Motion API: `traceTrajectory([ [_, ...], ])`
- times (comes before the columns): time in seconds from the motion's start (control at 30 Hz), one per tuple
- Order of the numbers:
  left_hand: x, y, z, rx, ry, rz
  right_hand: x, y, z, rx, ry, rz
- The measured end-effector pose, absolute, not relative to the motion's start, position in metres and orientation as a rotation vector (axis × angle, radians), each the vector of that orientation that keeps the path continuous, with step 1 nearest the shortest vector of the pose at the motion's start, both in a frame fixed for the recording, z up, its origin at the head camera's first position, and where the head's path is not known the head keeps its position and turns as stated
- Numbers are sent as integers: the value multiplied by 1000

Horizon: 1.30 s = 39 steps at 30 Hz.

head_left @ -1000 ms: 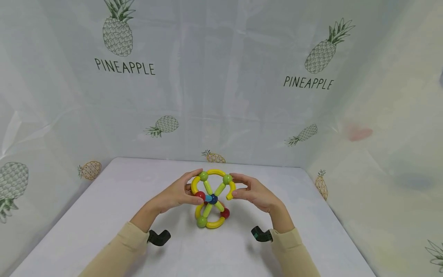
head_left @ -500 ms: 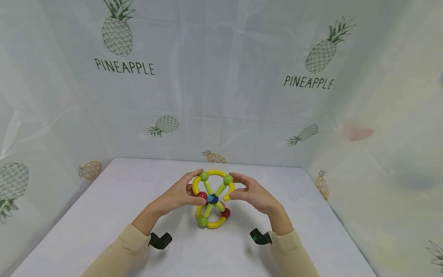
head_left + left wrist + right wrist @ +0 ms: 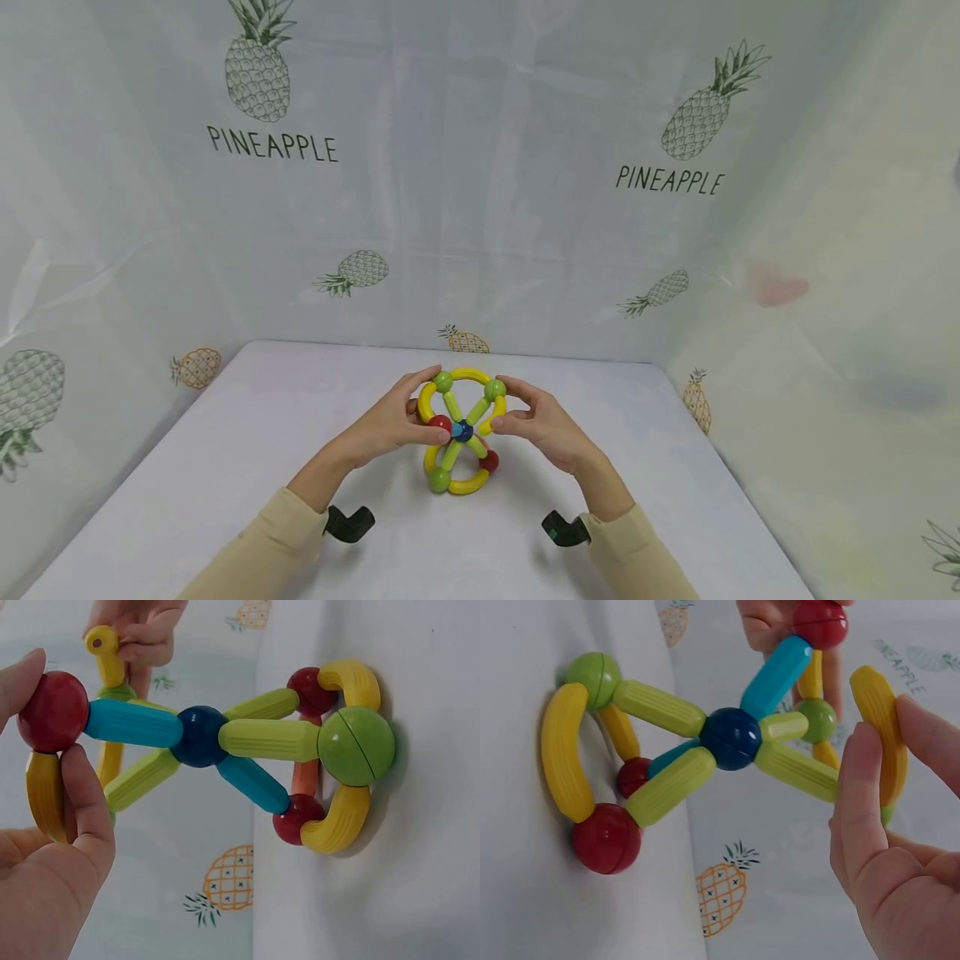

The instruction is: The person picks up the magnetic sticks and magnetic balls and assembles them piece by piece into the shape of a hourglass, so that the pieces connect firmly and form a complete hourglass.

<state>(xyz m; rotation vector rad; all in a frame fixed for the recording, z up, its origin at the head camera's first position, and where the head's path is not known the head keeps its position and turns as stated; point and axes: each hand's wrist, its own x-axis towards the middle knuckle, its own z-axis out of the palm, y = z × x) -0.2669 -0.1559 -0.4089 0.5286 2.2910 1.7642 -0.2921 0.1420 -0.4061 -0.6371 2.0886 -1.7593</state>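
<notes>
A toy structure of balls and rods, like magnetic building sticks, stands on the white table point(image 3: 390, 542). Rods in lime green and light blue spread from its dark blue centre ball point(image 3: 201, 736). At upper left, my left hand point(image 3: 382, 423) holds a red ball point(image 3: 52, 712) and the yellow curved rod point(image 3: 46, 796) beside it, one finger reaching a green ball point(image 3: 442, 382). My right hand point(image 3: 551, 427) pinches another yellow curved rod point(image 3: 881, 727) between thumb and fingers. One end of that rod is free; its other end meets a green ball point(image 3: 495, 389).
The structure's lower ring rests on the table, with a green ball point(image 3: 356, 745), a red ball point(image 3: 607, 838) and yellow curved rods point(image 3: 564, 752). A pineapple-print curtain point(image 3: 480, 208) hangs behind and at both sides. Dark wrist cameras point(image 3: 350, 524) sit below both hands.
The free end of the right yellow curved rod has swung left, toward the blue centre ball, with my right thumb. The held red ball and my left thumb have shifted slightly right.
</notes>
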Motion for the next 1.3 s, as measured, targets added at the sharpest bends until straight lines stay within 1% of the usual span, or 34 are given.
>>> traceTrajectory([
  [0.83, -265, -147, -411, 486, 2330, 1803, -279, 119, -414, -519, 2170, -1906],
  [1.3, -265, -143, -410, 539, 2340, 1798, -276, 114, -412, -545, 2149, -1918],
])
